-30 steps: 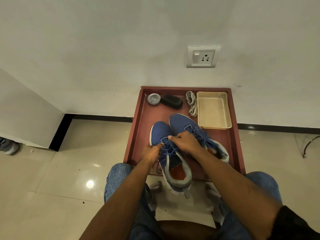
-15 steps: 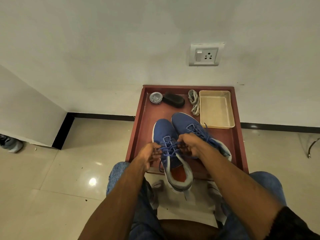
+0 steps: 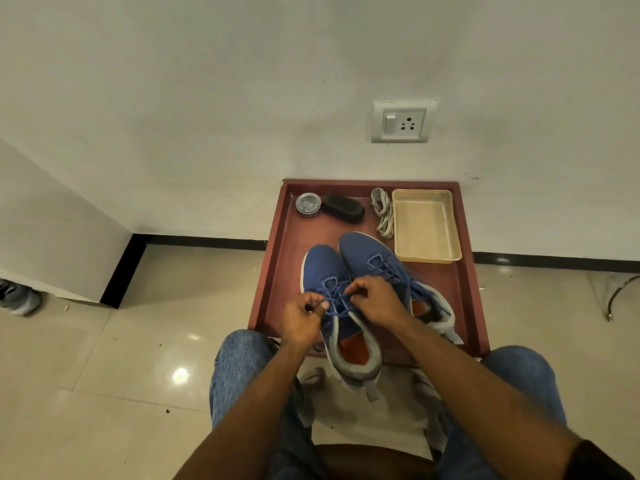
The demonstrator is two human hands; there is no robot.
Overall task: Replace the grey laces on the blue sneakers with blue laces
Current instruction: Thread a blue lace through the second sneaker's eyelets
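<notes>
Two blue sneakers stand side by side on a reddish-brown tray (image 3: 277,271). The left sneaker (image 3: 323,268) has a blue lace (image 3: 334,299) crossed over its eyelets. My left hand (image 3: 303,318) pinches one end of that lace at the sneaker's left side. My right hand (image 3: 375,299) pinches the other end just to the right. The right sneaker (image 3: 367,251) also carries blue lacing and lies partly behind my right hand. A bundle of grey laces (image 3: 382,211) lies at the back of the tray.
A beige plastic basket (image 3: 453,251) sits in the tray's back right corner. A round tin (image 3: 308,203) and a black brush (image 3: 343,208) lie at the back left. My knees in jeans flank the tray's near edge. A wall with a socket (image 3: 403,121) rises behind.
My hands have drawn slightly apart over the left sneaker, pulling the blue lace ends outward. The camera has shifted a little.
</notes>
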